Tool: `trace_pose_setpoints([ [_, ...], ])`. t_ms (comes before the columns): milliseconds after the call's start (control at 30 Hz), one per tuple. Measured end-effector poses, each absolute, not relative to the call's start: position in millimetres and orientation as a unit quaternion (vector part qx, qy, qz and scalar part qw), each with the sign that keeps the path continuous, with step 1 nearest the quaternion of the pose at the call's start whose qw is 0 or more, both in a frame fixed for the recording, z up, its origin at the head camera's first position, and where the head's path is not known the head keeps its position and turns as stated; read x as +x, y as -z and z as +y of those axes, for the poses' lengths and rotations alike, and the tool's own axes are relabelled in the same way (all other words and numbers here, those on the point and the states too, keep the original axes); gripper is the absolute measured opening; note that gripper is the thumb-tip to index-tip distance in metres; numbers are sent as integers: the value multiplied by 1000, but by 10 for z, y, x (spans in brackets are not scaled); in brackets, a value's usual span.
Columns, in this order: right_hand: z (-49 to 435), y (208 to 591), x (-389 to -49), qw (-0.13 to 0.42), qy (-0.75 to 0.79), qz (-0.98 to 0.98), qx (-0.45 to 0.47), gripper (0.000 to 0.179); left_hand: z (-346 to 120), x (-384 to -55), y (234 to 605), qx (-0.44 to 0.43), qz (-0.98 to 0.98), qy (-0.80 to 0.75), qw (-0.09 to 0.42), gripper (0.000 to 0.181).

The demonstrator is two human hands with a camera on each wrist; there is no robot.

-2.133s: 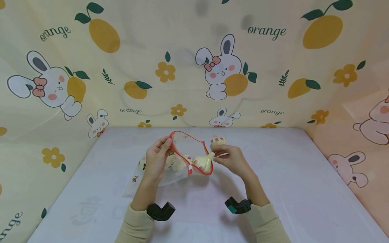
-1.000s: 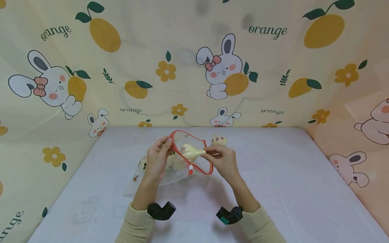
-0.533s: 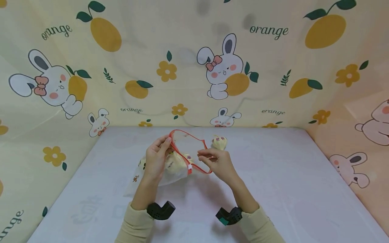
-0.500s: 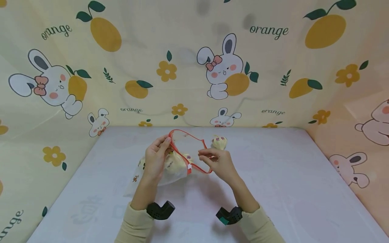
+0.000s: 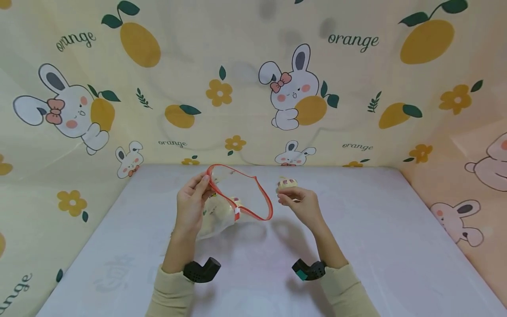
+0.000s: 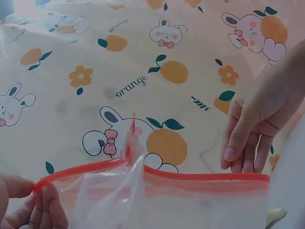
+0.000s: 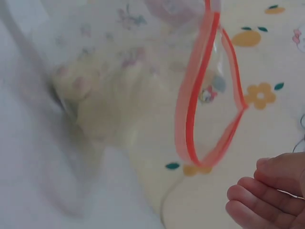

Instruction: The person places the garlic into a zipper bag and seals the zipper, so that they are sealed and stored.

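Left hand (image 5: 191, 204) has thumb and fingers clamped on the red rim of a clear, printed plastic bag (image 6: 205, 177); mouth gapes rightward. Pale garlic bulbs (image 7: 102, 105) lie inside, count too blurred: that part looks done. One cream, purple-marked bulb (image 5: 288, 182) sits outside, far on the white table (image 5: 376, 233); seemingly left to bag. Right hand (image 5: 303, 202) near it, holding nothing, fingers loosely bent; contact unclear.

A tabletop booth: white table (image 5: 380, 229), cloth backdrop (image 5: 245, 116) on three sides (rabbits (image 5: 295, 93), oranges (image 5: 140, 45)).

Beige sleeves (image 5: 171, 291), softly creased; black bent wrist cameras (image 5: 202, 270) (right one bearing teal patch (image 5: 302, 275)).
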State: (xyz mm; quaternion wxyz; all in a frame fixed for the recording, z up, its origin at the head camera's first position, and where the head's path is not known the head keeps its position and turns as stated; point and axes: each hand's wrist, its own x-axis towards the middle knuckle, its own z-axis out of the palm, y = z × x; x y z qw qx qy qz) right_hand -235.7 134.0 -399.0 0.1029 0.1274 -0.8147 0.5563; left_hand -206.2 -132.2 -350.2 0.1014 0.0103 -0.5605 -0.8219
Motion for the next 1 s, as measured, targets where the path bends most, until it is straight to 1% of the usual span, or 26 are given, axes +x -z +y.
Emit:
trace_pose_setpoints([
  [233, 1502, 4058, -2482, 97, -540, -831, 96, 20, -1273, -2081, 3522, 6, -551, 829, 92, 12],
  [433, 1606, 4104, -2559, 101, -520, -845, 78, 21, -1220, -2119, 3557, 4, -561, 824, 77, 13],
  [500, 1634, 4136, -2585, 94, -522, -845, 67, 21, -1207, -2127, 3566, 8, -569, 819, 71, 16],
  [667, 1680, 4226, -2645, 79, -529, -844, 39, 23, -1195, -2136, 3581, 21, -585, 809, 54, 31],
  [867, 1689, 4316, -2724, 99, -538, -837, -5, 22, -1188, -2135, 3584, 25, -590, 805, 46, 31],
  [1000, 1690, 4369, -2784, 116, -544, -830, -34, 22, -1170, -2137, 3591, 22, -580, 812, 53, 26],
])
